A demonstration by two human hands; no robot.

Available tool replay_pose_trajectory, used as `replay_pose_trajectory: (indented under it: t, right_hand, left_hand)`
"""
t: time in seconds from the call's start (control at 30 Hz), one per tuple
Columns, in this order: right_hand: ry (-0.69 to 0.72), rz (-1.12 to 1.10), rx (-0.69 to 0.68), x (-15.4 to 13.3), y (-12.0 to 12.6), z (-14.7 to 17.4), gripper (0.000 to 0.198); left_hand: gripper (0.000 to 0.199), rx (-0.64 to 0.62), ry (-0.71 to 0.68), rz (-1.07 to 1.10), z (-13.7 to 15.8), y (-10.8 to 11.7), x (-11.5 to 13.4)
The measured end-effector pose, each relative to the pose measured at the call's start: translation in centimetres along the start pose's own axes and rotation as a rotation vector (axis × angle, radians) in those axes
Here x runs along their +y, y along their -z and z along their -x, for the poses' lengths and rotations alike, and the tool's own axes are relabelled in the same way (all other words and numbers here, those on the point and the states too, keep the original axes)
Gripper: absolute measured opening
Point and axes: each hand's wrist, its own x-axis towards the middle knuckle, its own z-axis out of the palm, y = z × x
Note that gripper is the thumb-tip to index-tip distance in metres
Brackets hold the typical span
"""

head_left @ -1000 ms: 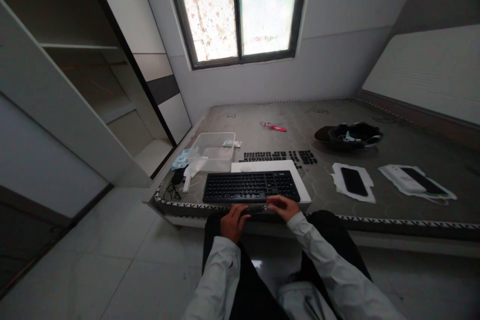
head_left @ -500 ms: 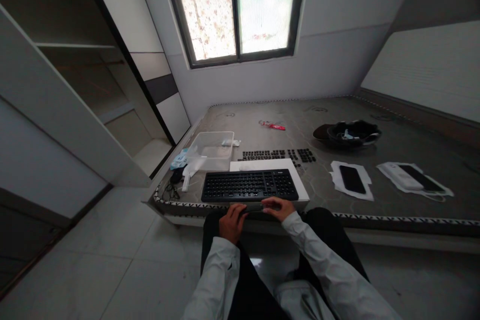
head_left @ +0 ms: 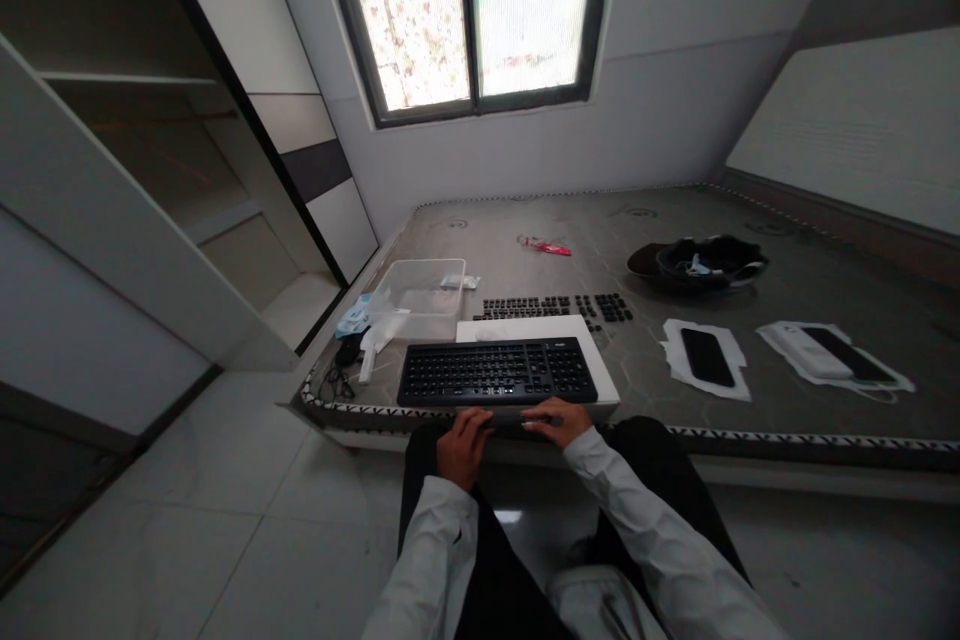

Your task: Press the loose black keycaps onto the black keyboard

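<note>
My left hand and my right hand are closed on the two ends of a slim dark grey bar, whose exact kind I cannot make out. The bar is level, just in front of a black keyboard. That keyboard rests on a white box at the near edge of the bed, its key area facing up. Behind the box, loose black keycaps are laid out in rows like a key layout. My fingers partly cover the bar's ends.
On the left are a clear plastic bin, blue and white packets and a black cable. A red-handled tool lies farther back. To the right are a dark cap and two phones on white cloths.
The bar now shows a broader dark face between my fingers, as if turned slightly. My hands stay almost in place, and the keyboard has not visibly moved.
</note>
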Motion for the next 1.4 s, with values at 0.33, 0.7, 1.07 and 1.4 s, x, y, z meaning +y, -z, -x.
replay_pose_trajectory:
  t: [0.33,0.7,1.07,1.4]
  right_hand:
    - [0.059,0.083,-0.023,-0.3,1.1,-0.3,0.028]
    - [0.156,0.127,-0.037,-0.1,1.3,-0.2,0.025]
    - [0.222,0.170,-0.131,0.0,0.3,0.0,0.026]
    - [0.276,0.187,-0.148,0.5,0.7,-0.4,0.026]
  left_hand:
    - [0.017,0.022,0.042,0.031,-0.2,-0.3,0.2]
    - [0.020,-0.044,-0.017,0.026,0.1,-0.6,0.2]
    - [0.022,-0.082,-0.022,0.056,0.2,-0.7,0.1]
    - [0.026,0.031,0.113,0.178,-0.2,-0.4,0.4]
